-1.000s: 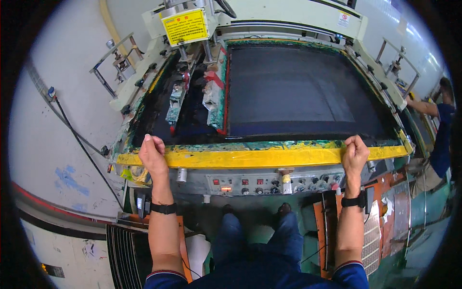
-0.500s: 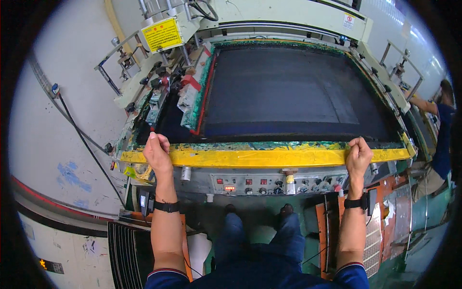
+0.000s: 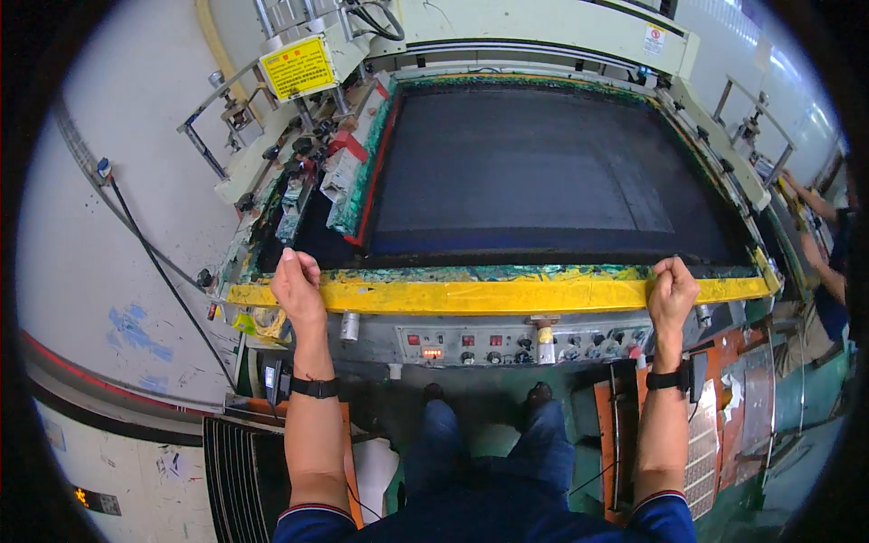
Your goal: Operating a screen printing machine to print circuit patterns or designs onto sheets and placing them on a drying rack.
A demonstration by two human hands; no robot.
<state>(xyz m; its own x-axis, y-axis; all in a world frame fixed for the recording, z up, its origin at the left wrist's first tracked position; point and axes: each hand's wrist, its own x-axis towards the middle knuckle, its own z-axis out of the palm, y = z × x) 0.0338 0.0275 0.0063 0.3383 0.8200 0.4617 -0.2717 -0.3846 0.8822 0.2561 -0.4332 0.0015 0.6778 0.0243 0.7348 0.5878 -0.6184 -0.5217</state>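
Observation:
My left hand [image 3: 299, 282] is closed, thumb against curled fingers, over the left part of a yellow front bar [image 3: 480, 296]. My right hand [image 3: 673, 288] is closed in the same way over the bar's right part. Whatever either hand pinches, if anything, is hidden by the fingers. Behind the bar lies a dark printing screen [image 3: 516, 163] in a frame smeared with green and black ink. A squeegee holder [image 3: 340, 179] with red and green edges stands at the screen's left, beyond my left hand.
Below the bar runs a control panel [image 3: 471, 347] with knobs and red switches. A machine head with a yellow label [image 3: 299, 67] hangs over the frame's left. A co-worker's arm [image 3: 819, 262] shows at the far right. Orange boards [image 3: 604, 434] stand beside my legs.
The squeegee holder and the labelled head have shifted slightly left. The co-worker's arms have moved lower and further right. My hands stay almost where they were.

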